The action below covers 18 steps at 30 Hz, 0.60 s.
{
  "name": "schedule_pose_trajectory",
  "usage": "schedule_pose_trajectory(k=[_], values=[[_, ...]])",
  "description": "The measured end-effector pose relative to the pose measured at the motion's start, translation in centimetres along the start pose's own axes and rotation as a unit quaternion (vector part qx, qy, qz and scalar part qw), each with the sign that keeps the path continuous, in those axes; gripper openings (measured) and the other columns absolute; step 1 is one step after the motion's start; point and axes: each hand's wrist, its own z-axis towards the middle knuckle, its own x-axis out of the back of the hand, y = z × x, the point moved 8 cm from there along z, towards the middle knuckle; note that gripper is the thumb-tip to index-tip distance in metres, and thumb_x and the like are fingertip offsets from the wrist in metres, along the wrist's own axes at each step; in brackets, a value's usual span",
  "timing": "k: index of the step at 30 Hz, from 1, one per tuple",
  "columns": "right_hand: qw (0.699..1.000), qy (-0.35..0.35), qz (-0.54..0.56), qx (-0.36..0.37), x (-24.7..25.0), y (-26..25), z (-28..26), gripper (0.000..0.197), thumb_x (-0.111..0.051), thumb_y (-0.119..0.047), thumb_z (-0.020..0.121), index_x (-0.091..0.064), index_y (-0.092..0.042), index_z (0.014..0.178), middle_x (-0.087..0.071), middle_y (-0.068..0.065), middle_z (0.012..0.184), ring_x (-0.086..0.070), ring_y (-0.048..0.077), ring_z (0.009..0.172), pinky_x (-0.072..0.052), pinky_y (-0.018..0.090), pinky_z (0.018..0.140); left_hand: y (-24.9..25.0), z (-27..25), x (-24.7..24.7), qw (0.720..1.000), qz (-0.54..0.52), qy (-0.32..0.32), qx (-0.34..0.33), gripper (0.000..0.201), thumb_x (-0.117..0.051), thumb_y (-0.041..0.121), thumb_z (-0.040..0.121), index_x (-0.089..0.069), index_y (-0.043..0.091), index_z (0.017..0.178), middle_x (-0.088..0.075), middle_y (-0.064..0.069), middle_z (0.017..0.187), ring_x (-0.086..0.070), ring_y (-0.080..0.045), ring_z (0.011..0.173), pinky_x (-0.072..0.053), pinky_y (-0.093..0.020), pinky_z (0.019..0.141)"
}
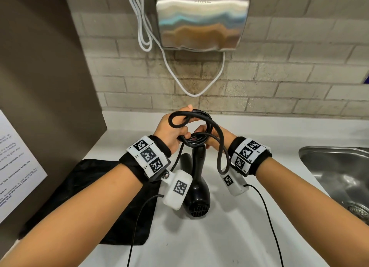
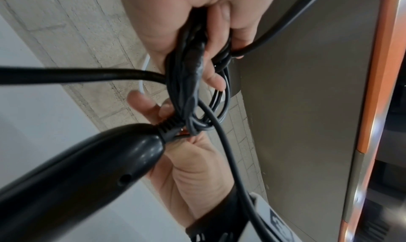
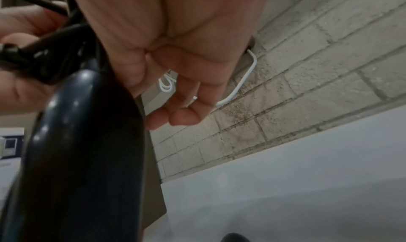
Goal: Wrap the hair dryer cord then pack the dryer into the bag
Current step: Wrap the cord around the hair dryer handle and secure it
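- The steel wall hand dryer (image 1: 201, 19) carries embossed letters that read "MIKE" or "AIKE"; too faint to tell which. Its brushed face is curved and mirror-like, and a smooth white cable (image 1: 194, 91) loops below it against rough pale brick
- A printed paper sheet (image 1: 19, 161) hangs at the left; its text is too blurred to read
- Both wrists wear white blocks with square black-and-white markers; small labels such as "L1", "L2" and "R1", "R2" sit beside them
- The hair dryer (image 1: 197, 184) is glossy black plastic, rounded, with a slatted grille at the near end; it stands over the white counter (image 1: 229, 236), handle end raised to the hands
- The cord (image 1: 201, 127) is matte black rubber, gathered in several loops above the handle, with a ribbed strain relief where it leaves the handle
- The left hand (image 1: 171, 131) has fingers and thumb curled round the bundled loops
- The right hand (image 1: 217, 135) pinches the cord at the handle end with thumb and forefinger; its other fingers hang loosely bent
- The bag (image 1: 87, 198), soft black cloth, lies flat and limp on the counter just left of the dryer
- A stainless sink (image 1: 339, 179) sits at the right
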Motion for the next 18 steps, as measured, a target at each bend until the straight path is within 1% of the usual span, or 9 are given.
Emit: schedule_pose_trajectory(k=[2,4,6,9,12,13,15,17,18], values=[[1.0,-0.011,-0.003,-0.002,-0.1,-0.1,-0.2,0.032,-0.045,0.015,0.085,-0.057,-0.014,0.09,-0.056,-0.005,0.071,-0.054,-0.008,0.049,-0.042,0.015,0.053,0.0,0.1,0.2,1.0,0.001,0.0,-0.001,0.022,-0.051,0.027,0.093,-0.058,0.011,0.08,-0.065,-0.007,0.084,-0.023,-0.005,0.032,-0.03,-0.017,0.039],[1.0,-0.005,0.012,-0.001,0.0,-0.1,-0.3,0.036,-0.042,0.017,0.085,-0.055,-0.008,0.109,-0.055,-0.005,0.072,-0.053,-0.008,0.048,-0.041,0.01,0.05,0.0,0.2,0.4,1.0,0.0,0.006,0.001,0.022,-0.052,0.027,0.093,-0.058,0.01,0.08,-0.063,-0.008,0.084,-0.024,-0.009,0.037,-0.029,-0.018,0.041],[1.0,0.003,0.017,0.004,0.2,-0.3,-0.5,0.037,-0.041,0.016,0.086,-0.054,-0.003,0.115,-0.055,-0.005,0.072,-0.054,-0.009,0.048,-0.041,0.009,0.05,0.0,0.1,0.4,1.0,0.003,0.006,0.002,0.022,-0.051,0.027,0.093,-0.059,0.01,0.082,-0.064,-0.007,0.084,-0.023,-0.012,0.045,-0.029,-0.02,0.043],[0.999,-0.006,0.046,0.005,0.2,-0.3,-0.6,0.04,-0.041,0.018,0.086,-0.053,-0.002,0.119,-0.057,-0.005,0.076,-0.057,-0.005,0.056,-0.043,0.014,0.054,0.0,0.1,0.2,1.0,0.007,0.0,-0.002,0.023,-0.05,0.028,0.093,-0.06,0.009,0.084,-0.067,-0.002,0.078,-0.028,-0.012,0.042,-0.031,-0.021,0.045],[0.991,-0.032,0.128,0.005,-0.2,-0.4,-0.6,0.041,-0.044,0.016,0.084,-0.055,-0.007,0.115,-0.066,-0.006,0.082,-0.061,0.008,0.074,-0.047,0.025,0.067,-0.3,0.2,0.0,1.0,-0.002,-0.009,0.01,0.023,-0.052,0.029,0.092,-0.06,0.01,0.085,-0.066,-0.002,0.08,-0.032,-0.011,0.04,-0.031,-0.023,0.047],[0.986,-0.049,0.16,0.003,-0.5,-0.4,-0.5,0.033,-0.048,0.009,0.083,-0.058,-0.008,0.11,-0.07,-0.009,0.079,-0.064,0.007,0.075,-0.049,0.025,0.071,-0.4,0.2,-0.2,1.0,-0.006,-0.015,0.016,0.022,-0.052,0.03,0.091,-0.06,0.01,0.085,-0.066,-0.003,0.081,-0.034,-0.011,0.041,-0.033,-0.024,0.049],[0.976,-0.054,0.209,-0.029,-0.9,0.0,0.3,0.025,-0.05,-0.002,0.084,-0.06,-0.014,0.104,-0.071,-0.013,0.069,-0.066,-0.001,0.068,-0.053,0.027,0.076,-0.2,-0.1,-0.6,0.999,-0.01,-0.028,0.024,0.022,-0.051,0.028,0.092,-0.059,0.009,0.086,-0.068,-0.002,0.078,-0.042,-0.011,0.041,-0.035,-0.024,0.052],[0.971,-0.049,0.227,-0.054,-0.8,0.6,1.0,0.029,-0.051,-0.003,0.088,-0.066,-0.027,0.093,-0.07,-0.015,0.065,-0.065,-0.004,0.064,-0.05,0.037,0.091,0.2,-0.5,-1.0,0.999,-0.017,-0.042,0.029,0.022,-0.046,0.025,0.095,-0.056,0.007,0.088,-0.067,-0.004,0.078,-0.041,-0.006,0.033,-0.033,-0.018,0.043],[0.969,-0.078,0.23,-0.042,-1.1,0.7,1.2,0.028,-0.058,-0.007,0.084,-0.07,-0.032,0.085,-0.071,-0.015,0.071,-0.066,-0.002,0.07,-0.046,0.038,0.097,0.3,-0.7,-1.2,0.998,-0.024,-0.05,0.032,0.022,-0.045,0.025,0.095,-0.056,0.006,0.089,-0.065,-0.005,0.079,-0.039,-0.005,0.03,-0.032,-0.016,0.04]])
